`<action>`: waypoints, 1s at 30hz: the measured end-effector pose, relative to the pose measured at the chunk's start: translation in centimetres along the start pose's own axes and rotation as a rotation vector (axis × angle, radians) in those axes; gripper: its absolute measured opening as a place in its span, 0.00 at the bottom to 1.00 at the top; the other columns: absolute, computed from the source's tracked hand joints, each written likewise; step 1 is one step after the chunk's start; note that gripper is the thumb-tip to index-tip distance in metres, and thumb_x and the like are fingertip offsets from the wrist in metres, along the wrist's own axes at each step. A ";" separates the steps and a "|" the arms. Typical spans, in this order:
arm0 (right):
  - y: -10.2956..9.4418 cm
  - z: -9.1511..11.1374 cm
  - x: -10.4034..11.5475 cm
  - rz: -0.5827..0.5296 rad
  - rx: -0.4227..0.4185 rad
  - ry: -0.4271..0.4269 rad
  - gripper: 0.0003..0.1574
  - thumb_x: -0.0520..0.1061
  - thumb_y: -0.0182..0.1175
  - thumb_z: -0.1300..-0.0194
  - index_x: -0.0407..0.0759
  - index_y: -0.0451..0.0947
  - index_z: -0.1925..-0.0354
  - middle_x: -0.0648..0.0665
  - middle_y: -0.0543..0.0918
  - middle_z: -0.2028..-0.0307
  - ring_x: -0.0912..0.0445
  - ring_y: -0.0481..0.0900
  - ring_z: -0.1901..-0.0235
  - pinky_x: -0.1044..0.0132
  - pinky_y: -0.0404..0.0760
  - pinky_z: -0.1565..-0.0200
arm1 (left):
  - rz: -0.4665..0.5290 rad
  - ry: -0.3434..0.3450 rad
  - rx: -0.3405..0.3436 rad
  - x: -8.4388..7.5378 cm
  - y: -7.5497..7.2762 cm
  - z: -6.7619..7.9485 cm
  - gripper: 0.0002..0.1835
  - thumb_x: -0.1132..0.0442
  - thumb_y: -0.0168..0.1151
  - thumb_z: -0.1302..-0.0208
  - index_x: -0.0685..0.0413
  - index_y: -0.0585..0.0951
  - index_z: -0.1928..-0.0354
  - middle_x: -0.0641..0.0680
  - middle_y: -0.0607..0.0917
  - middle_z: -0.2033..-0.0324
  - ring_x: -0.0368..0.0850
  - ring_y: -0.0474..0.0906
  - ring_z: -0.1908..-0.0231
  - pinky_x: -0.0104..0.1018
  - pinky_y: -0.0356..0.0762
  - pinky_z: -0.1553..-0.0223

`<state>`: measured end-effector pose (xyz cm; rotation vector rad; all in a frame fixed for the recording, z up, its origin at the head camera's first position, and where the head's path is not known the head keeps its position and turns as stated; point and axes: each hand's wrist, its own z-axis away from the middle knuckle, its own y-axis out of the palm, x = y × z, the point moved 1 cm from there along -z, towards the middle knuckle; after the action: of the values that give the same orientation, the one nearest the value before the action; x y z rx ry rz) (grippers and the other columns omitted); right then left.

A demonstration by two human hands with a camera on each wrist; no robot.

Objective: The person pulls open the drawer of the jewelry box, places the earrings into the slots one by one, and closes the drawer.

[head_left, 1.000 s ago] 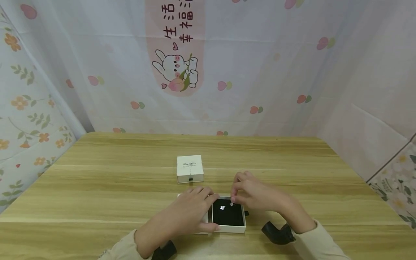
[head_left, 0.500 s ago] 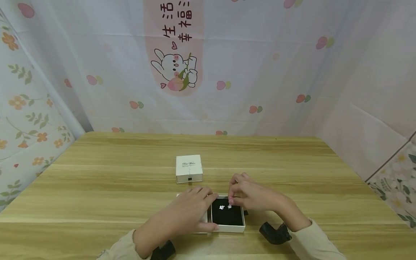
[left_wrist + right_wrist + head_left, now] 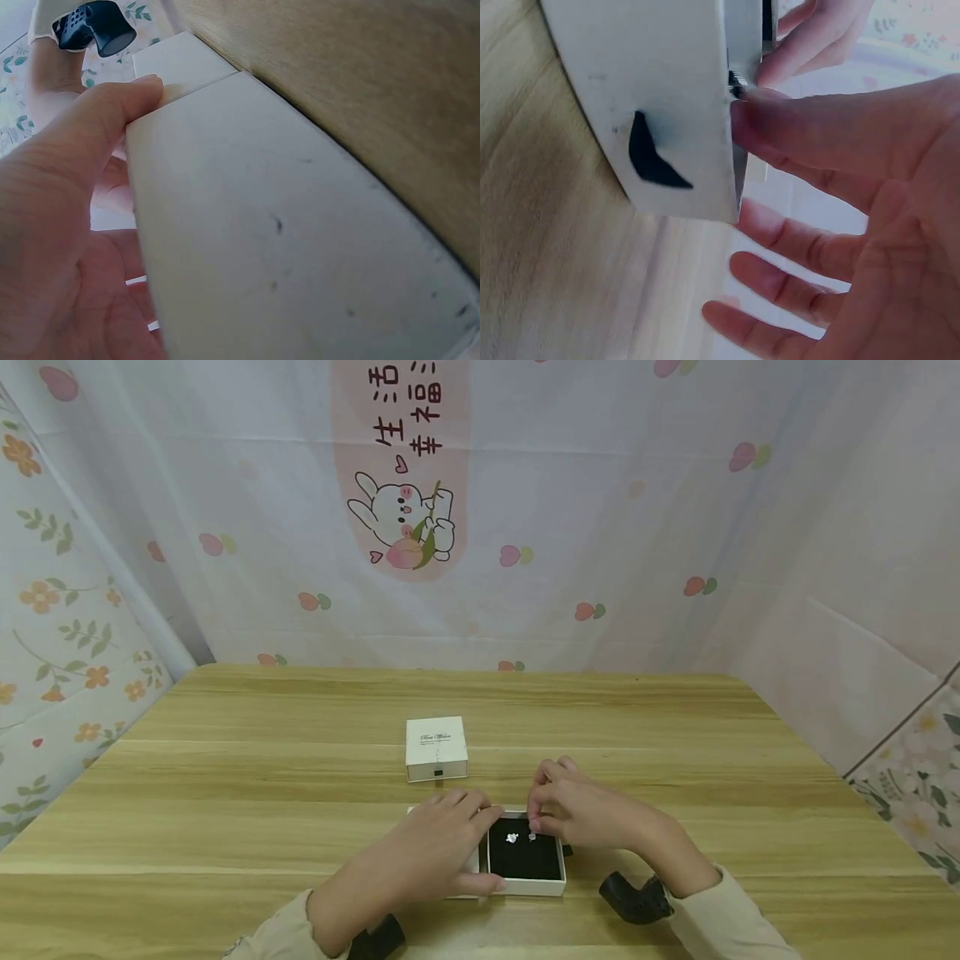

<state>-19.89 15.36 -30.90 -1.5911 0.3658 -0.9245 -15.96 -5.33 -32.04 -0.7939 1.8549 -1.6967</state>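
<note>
A small white drawer-style jewelry box lies at the table's near middle. Its drawer (image 3: 534, 888), pulled out to the right, bears a black insert (image 3: 525, 866). My left hand (image 3: 438, 852) holds the box from above across its cover (image 3: 262, 217), thumb on the near side and fingers over the far side. A sparkly stud earring (image 3: 512, 838) sits on the insert. To its right, thumb and index finger of my right hand (image 3: 577, 808) pinch a second small sparkly earring (image 3: 532, 837) at the insert. The right hand's other fingers (image 3: 780, 289) stay spread beyond the drawer's edge.
Another white box (image 3: 437, 750), closed and with lettering on top, stands farther back on the wooden table (image 3: 262, 760). A black ribbon tab (image 3: 651, 157) sticks out of the drawer's end. Black curved mounts (image 3: 636, 899) sit at the wrists. Printed curtains (image 3: 600, 510) hang behind.
The right hand has moved slightly left and down with its earring, closer to the other earring, then barely shifts. The left hand keeps its hold on the box.
</note>
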 end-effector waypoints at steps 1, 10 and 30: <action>0.0 0.0 0.1 0.001 -0.004 -0.003 0.08 0.45 0.60 0.39 0.57 0.76 0.74 0.52 0.71 0.59 0.56 0.63 0.56 0.63 0.68 0.58 | 0.000 0.001 0.001 0.0 0.0 0.0 0.39 0.31 0.52 0.44 0.53 0.72 0.41 0.50 0.75 0.48 0.47 0.71 0.46 0.42 0.73 0.46; 0.0 -0.1 0.0 -0.018 -0.004 -0.011 0.08 0.45 0.61 0.40 0.56 0.77 0.75 0.53 0.72 0.60 0.57 0.63 0.58 0.64 0.68 0.59 | 0.005 -0.001 0.005 0.0 0.0 0.0 0.40 0.31 0.52 0.44 0.53 0.72 0.40 0.50 0.75 0.47 0.47 0.71 0.45 0.43 0.72 0.45; -0.1 0.2 0.5 0.147 0.006 -0.006 0.09 0.43 0.63 0.41 0.53 0.77 0.77 0.54 0.69 0.65 0.58 0.61 0.63 0.67 0.66 0.63 | -0.005 -0.002 -0.005 0.0 0.2 -0.1 0.38 0.33 0.54 0.44 0.53 0.72 0.40 0.50 0.76 0.48 0.46 0.71 0.46 0.42 0.71 0.44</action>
<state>-19.50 15.18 -30.59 -1.5399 0.4690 -0.8078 -16.09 -5.25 -32.27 -0.8022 1.8575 -1.6946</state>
